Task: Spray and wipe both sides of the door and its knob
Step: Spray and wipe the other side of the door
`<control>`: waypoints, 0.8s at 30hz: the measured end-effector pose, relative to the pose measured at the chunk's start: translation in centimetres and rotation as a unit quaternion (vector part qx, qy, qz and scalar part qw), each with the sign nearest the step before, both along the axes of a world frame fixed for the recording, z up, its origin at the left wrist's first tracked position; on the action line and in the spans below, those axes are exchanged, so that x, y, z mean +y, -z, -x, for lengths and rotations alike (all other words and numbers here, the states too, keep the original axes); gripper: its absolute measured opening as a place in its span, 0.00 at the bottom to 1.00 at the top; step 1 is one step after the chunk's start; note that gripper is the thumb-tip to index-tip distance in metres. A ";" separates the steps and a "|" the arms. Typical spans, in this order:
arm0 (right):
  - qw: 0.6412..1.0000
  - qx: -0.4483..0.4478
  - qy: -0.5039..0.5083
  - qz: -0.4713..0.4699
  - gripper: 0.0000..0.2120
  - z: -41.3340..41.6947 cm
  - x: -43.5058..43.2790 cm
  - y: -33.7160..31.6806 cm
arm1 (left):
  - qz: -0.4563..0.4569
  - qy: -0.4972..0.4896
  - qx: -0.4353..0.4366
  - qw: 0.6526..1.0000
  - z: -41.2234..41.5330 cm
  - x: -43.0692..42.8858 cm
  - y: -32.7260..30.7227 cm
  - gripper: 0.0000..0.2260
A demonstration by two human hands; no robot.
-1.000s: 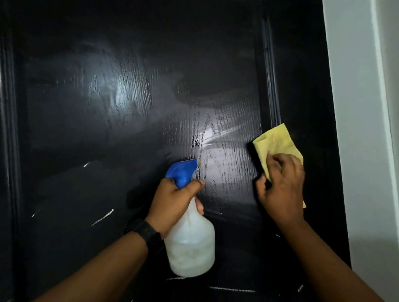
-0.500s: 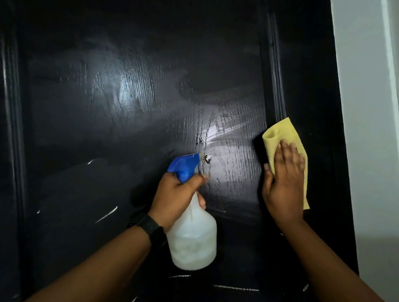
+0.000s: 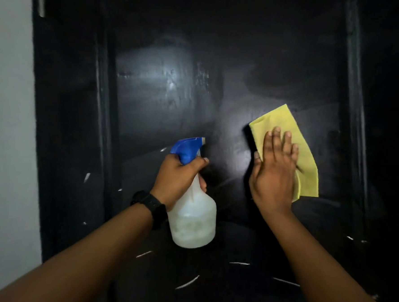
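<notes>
- A pale grey wall (image 3: 8, 139) fills the left side of the view. It is plain and dimly lit, and runs from the top edge down nearly to the bottom.
- A black wristwatch (image 3: 150, 204) with a wide strap sits low, just left of centre.

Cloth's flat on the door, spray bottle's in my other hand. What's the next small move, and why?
Probably slide the right hand with the yellow cloth leftward and up across the door panel. A hazy sheen shows there, seemingly not yet wiped, while the left hand just grips the spray bottle off to the side.
</notes>
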State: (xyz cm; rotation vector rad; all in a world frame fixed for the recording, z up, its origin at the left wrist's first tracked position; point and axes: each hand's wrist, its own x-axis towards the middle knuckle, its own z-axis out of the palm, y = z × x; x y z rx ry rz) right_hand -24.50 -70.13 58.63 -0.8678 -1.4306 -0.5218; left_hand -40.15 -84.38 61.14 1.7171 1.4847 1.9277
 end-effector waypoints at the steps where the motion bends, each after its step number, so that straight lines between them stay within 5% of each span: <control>1: 1.000 -0.011 0.002 0.001 0.28 1.1 -0.5 -0.1 | 0.001 -0.011 -0.002 1.000 1.2 -0.6 0.0 0.06; 11: 0.987 -0.150 -0.048 -0.024 0.30 18.0 -8.3 0.0 | 0.004 -0.095 -0.014 0.995 13.6 -9.7 1.1 0.03; 24: 0.931 -0.324 -0.118 -0.120 0.35 33.8 -14.0 3.1 | -0.013 -0.213 0.023 0.977 24.0 -16.5 3.2 0.13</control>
